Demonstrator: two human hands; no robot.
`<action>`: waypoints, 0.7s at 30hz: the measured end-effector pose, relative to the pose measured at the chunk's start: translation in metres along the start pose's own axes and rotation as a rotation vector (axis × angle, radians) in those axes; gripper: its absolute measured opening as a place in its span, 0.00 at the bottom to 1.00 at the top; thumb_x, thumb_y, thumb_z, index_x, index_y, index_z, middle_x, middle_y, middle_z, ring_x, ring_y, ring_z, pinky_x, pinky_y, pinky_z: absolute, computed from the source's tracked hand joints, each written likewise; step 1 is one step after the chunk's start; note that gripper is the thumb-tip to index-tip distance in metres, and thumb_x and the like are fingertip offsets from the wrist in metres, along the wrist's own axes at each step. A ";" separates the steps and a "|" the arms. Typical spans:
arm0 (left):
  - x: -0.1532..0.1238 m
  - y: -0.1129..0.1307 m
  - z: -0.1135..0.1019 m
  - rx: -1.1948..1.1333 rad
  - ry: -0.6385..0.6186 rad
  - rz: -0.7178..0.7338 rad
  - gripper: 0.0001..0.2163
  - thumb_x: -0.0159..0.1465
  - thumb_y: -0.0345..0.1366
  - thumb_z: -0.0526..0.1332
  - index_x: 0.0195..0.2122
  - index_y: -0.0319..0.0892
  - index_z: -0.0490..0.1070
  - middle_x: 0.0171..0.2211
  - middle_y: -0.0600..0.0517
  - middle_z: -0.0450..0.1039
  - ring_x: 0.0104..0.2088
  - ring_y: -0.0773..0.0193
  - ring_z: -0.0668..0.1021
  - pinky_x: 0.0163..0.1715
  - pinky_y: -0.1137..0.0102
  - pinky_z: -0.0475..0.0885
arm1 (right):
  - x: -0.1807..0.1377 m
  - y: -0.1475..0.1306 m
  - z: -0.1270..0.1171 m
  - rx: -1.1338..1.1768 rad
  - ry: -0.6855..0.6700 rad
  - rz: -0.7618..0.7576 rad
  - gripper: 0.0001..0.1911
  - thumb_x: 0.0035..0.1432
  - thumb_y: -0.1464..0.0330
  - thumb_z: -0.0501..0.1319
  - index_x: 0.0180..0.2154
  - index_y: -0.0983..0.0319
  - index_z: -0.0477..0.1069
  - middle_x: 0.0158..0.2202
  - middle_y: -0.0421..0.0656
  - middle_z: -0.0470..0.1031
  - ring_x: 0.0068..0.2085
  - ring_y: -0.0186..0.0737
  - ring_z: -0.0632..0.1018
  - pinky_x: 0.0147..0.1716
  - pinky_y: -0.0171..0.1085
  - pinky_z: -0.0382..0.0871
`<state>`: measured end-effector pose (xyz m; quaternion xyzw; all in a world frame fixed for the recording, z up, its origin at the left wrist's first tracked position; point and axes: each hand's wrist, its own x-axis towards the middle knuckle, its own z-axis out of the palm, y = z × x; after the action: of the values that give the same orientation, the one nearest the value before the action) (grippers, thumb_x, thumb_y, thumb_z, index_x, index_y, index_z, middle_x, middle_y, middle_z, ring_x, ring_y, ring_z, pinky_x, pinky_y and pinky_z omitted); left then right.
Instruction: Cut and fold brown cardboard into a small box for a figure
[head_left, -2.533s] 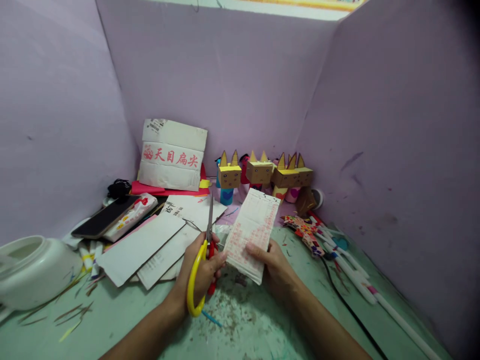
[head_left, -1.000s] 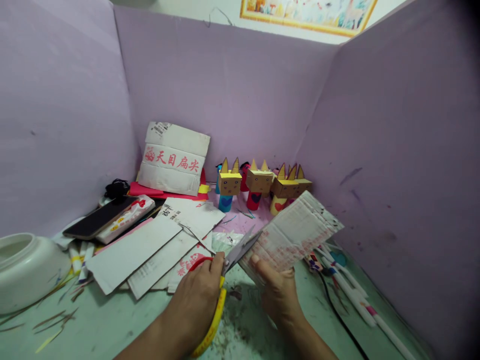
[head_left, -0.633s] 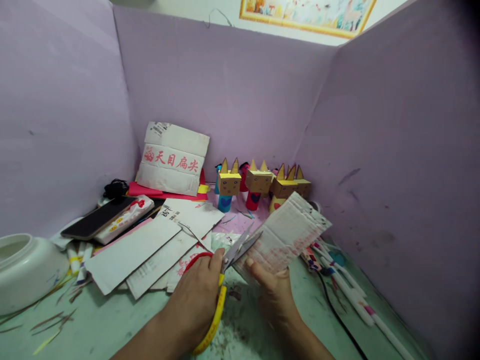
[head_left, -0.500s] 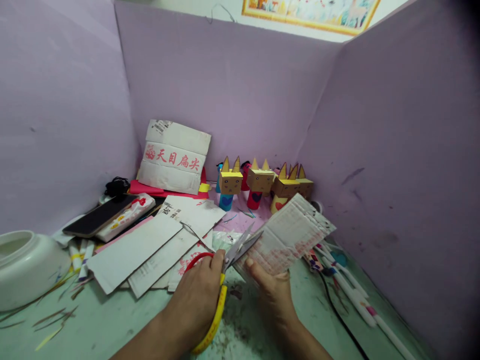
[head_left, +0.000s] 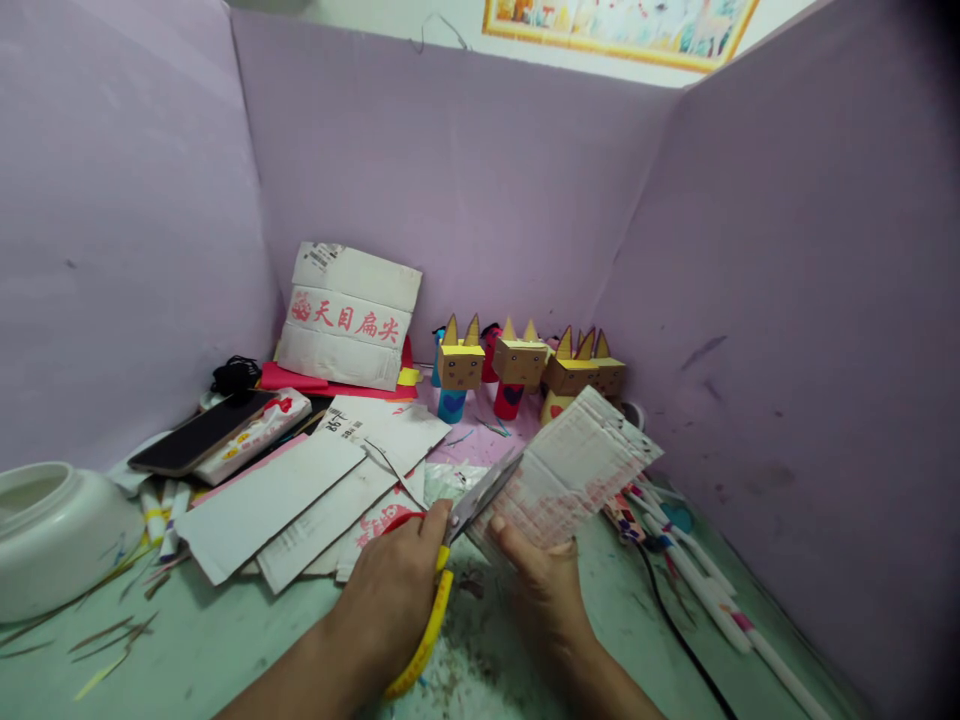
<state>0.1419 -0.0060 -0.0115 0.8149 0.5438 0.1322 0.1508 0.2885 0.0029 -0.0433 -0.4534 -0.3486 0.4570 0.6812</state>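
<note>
My left hand [head_left: 401, 575] is wrapped round the handles of a pair of scissors [head_left: 486, 490], one handle red and the other yellow. The blades are closed together along the left edge of a white cardboard piece [head_left: 574, 455] with faded red print. My right hand [head_left: 544, 570] grips that cardboard by its lower edge, thumb on top and fingers hidden beneath. The cardboard is tilted above the table. Left of the scissors, several cut white cardboard strips [head_left: 274, 505] lie overlapping.
Cardboard-headed figures with pointed horns [head_left: 460, 370] stand at the back. A printed cardboard sheet [head_left: 349, 315] leans on the rear purple wall. At the left are a white pot [head_left: 64, 540] and a phone [head_left: 202, 432]. White sticks [head_left: 705, 590] and a black cable [head_left: 679, 625] lie right.
The scissor blades have closed from a slightly parted position at the cardboard's edge. The cardboard has shifted slightly left; both hands keep their grips.
</note>
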 end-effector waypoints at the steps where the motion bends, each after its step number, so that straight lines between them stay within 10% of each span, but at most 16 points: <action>1: 0.000 0.001 0.000 0.010 0.013 -0.005 0.23 0.60 0.24 0.48 0.57 0.39 0.57 0.45 0.41 0.71 0.47 0.54 0.74 0.46 0.63 0.67 | -0.001 0.000 0.001 -0.029 0.004 0.012 0.16 0.35 0.64 0.70 0.29 0.63 0.77 0.30 0.46 0.80 0.32 0.48 0.79 0.36 0.44 0.73; 21: 0.004 0.000 -0.005 0.115 -0.063 -0.016 0.22 0.55 0.21 0.51 0.52 0.38 0.60 0.40 0.43 0.74 0.41 0.53 0.77 0.38 0.64 0.71 | -0.003 0.003 0.002 -0.008 -0.074 0.064 0.20 0.35 0.63 0.71 0.34 0.63 0.77 0.34 0.47 0.80 0.35 0.50 0.79 0.38 0.45 0.73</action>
<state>0.1415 -0.0023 -0.0068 0.8215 0.5521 0.0740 0.1220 0.2848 0.0016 -0.0455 -0.4499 -0.3606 0.4937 0.6511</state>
